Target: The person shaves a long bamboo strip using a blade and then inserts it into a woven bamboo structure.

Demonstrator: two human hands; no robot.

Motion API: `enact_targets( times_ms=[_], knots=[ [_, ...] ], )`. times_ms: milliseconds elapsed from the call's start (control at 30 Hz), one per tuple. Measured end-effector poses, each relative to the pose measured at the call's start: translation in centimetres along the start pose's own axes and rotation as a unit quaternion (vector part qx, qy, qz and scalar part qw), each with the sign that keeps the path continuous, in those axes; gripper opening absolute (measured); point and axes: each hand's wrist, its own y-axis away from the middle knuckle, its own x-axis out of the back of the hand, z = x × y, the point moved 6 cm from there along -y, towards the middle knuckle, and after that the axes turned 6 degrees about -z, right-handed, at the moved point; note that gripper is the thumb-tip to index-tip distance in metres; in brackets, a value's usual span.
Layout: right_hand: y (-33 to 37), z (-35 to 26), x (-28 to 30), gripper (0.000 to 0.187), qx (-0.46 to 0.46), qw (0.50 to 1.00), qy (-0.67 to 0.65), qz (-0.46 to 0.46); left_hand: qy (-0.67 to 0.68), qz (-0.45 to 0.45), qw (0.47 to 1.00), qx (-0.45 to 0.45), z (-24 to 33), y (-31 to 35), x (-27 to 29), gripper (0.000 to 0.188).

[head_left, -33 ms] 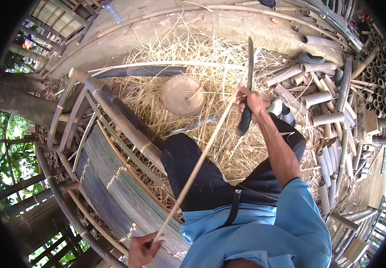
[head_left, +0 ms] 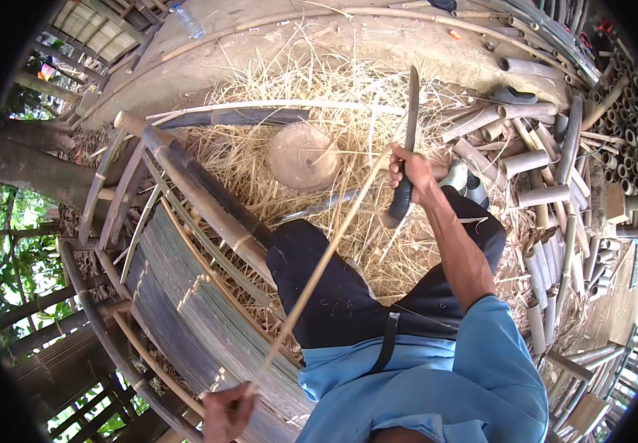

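Observation:
A long, thin bamboo strip [head_left: 324, 277] runs slantwise across my lap from lower left to upper right. At its lower end my left hand [head_left: 228, 412] is closed, with thumb and fingertips pinched at the strip. My right hand [head_left: 416, 175] grips the dark handle of a machete [head_left: 413, 111], its blade pointing up and away from me. The strip's upper end meets the blade's base at my right fingers. Whether those fingers also hold the strip is hard to tell. A round chopping block [head_left: 303, 156] sits on the ground ahead, among pale shavings [head_left: 334, 85].
A slatted bamboo bench [head_left: 208, 310] lies to my left. A thick bamboo pole [head_left: 201, 193] slants beside my left knee. Cut bamboo pieces [head_left: 523, 162] are heaped at right, with stacked tubes [head_left: 629, 140] beyond. A plastic bottle [head_left: 188, 22] lies far left.
My left hand has shifted slightly left and up, its fingers drawn closer together. My right hand and the machete have turned and dropped slightly.

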Motion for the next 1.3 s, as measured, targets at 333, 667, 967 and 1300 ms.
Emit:
enact_targets(
  times_ms=[333,667,967,1300],
  knots=[
    [0.9,5.7,-4.8,0.083,-0.023,1.000,-0.004,0.013,-0.343,0.221,0.913,-0.007,5.1,3.6,6.0,0.024],
    [0.7,6.8,-6.9,0.024,-0.021,0.982,-0.178,-0.053,-0.589,0.222,0.764,-0.138,5.7,7.3,10.9,0.044],
    [3.7,9.8,-13.3,0.031,-0.153,0.929,-0.309,-0.138,0.202,0.534,0.708,-0.415,7.8,-2.5,7.5,0.063],
    [3.9,11.2,-7.1,0.044,-0.172,0.955,0.158,-0.183,0.455,0.374,0.628,-0.508,12.1,-14.9,9.3,0.045]
  ],
)
